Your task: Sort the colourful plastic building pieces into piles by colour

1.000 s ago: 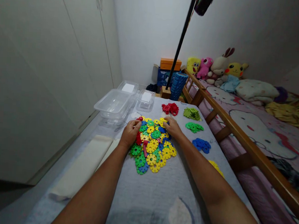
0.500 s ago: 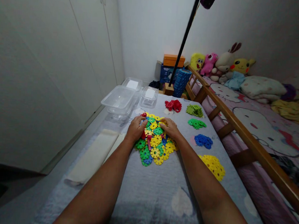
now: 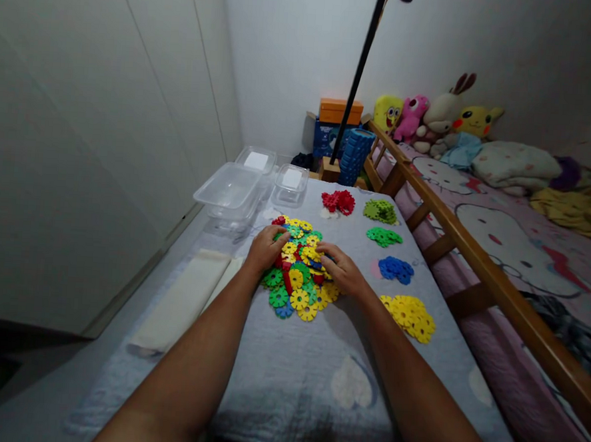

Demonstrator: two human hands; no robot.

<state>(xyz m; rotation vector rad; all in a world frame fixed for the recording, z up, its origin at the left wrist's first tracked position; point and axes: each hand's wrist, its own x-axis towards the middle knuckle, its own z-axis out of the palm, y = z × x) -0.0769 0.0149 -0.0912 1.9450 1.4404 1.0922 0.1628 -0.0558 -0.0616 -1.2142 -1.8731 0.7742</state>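
Note:
A mixed heap of flower-shaped plastic interlocking discs (image 3: 299, 298) in yellow, green, blue and red lies on the cloth-covered table (image 3: 296, 374). My left hand (image 3: 268, 247) rests at the heap's left side, fingers loosely curved over the discs. On the opposite side my right hand (image 3: 341, 267) has its fingers apart, their tips touching yellow discs. Single-colour piles form a line to the right: red discs (image 3: 339, 201), lime-green discs (image 3: 380, 211), green discs (image 3: 384, 237), blue discs (image 3: 396, 270) and yellow discs (image 3: 410, 316).
Clear plastic containers (image 3: 230, 190) stand at the back left, beside a smaller lidded one (image 3: 291, 184). A folded cream cloth (image 3: 183, 301) lies on the left. The wooden bed rail (image 3: 454, 247) borders the right side. Behind the table rises a black pole (image 3: 357, 78).
My right hand has drawn slightly back toward me and right, and discs in the heap have shifted. My left hand stays at the heap's left side. The camera view has moved slightly.

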